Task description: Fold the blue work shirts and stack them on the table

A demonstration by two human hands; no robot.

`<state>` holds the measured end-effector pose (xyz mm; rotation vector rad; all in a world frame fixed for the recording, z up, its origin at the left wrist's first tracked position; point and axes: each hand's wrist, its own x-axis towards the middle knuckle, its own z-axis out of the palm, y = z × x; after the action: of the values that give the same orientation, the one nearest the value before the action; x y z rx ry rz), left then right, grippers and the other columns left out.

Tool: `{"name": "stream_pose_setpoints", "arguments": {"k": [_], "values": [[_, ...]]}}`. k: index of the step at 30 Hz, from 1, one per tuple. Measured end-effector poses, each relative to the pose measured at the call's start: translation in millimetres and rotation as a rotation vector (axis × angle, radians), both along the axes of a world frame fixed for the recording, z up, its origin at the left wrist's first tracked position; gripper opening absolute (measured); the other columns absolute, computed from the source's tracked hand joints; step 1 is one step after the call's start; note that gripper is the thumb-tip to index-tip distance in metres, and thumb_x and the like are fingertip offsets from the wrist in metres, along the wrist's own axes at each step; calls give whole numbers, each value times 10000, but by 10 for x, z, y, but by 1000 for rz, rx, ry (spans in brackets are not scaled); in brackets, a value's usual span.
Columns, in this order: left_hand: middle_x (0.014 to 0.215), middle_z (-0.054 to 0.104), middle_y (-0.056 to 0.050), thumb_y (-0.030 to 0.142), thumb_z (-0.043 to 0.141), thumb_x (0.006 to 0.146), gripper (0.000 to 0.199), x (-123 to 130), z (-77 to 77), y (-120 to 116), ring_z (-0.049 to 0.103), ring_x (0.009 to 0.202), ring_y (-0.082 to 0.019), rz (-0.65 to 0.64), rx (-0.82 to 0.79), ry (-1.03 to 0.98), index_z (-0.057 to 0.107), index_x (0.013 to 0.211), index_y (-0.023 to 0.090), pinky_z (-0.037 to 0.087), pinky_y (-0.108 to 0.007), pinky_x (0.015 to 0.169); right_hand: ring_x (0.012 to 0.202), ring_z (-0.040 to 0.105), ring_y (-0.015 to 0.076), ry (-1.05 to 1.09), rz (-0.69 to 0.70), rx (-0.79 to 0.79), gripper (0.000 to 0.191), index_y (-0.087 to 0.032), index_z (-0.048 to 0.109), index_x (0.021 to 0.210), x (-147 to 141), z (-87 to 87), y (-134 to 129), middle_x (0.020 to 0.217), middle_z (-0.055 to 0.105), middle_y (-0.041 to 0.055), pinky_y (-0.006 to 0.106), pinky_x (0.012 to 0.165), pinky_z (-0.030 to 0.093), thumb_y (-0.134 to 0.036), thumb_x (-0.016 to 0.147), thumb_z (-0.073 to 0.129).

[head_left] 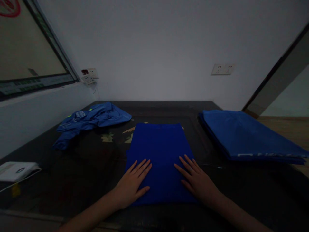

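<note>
A dark blue cloth (161,145), folded into a rough rectangle, lies flat in front of me on the dark table (84,174). My left hand (132,183) rests on its left edge, palm down, with the fingers spread. On the right edge of the cloth lies my right hand (195,180), also flat with its fingers apart. Neither hand grips anything. A small flap of the cloth sticks out at its left side, above my left hand.
A crumpled blue garment (96,117) lies at the back left. Folded blue cloths (246,135) are stacked at the right. A white device (18,170) with a cable sits at the left edge. Behind the table stands a wall with sockets (222,69).
</note>
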<state>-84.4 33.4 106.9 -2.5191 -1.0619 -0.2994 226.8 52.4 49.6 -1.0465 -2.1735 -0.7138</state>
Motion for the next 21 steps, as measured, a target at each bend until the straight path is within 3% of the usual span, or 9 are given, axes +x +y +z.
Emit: {"name": "stream_pose_setpoints", "arguments": {"k": [3,7,12,15,18,21], "values": [[1581,207,-80,459,481,926,729,133,-39,-98,176,1458,-269,18,-9,-22,133,1528,241,171,-551,1171,1431,231,304,-13,31,-29,532,-287,414,1437,-222,32,-114,1547,294,63,579,1106,309,-277,916,523],[1589,179,-66,415,527,902,791,327,-132,-139,148,1466,-232,-32,-14,-14,87,1531,226,149,-501,1193,1431,233,306,-75,114,-161,725,-288,237,1508,-472,50,-245,1557,256,54,604,1115,277,-391,880,586],[1598,129,-56,454,577,861,865,227,-249,-151,131,1468,-256,12,-7,-12,58,1530,278,152,-517,1184,1442,177,316,-71,91,-281,761,-398,180,1497,-303,-15,-281,1575,175,19,632,1113,237,-417,867,607],[1599,114,-52,459,551,880,806,64,-245,-205,120,1468,-267,28,-53,-66,97,1526,300,141,-535,1179,1440,166,321,-24,54,-354,710,-395,212,1488,-123,-42,-344,1571,176,32,645,1114,207,-408,884,585],[1573,228,-35,478,448,932,624,-159,-120,-212,214,1448,-255,4,-294,-268,246,1500,319,200,-516,1173,1432,203,304,53,112,-439,633,-354,296,1476,41,-28,-415,1556,237,51,623,1124,210,-444,901,546],[1520,367,-30,457,381,957,488,-400,66,-118,311,1414,-245,79,-455,-766,434,1417,302,281,-470,1154,1395,326,261,300,205,-449,476,-312,474,1396,217,11,-384,1514,355,62,539,1120,308,-460,944,448]]}}
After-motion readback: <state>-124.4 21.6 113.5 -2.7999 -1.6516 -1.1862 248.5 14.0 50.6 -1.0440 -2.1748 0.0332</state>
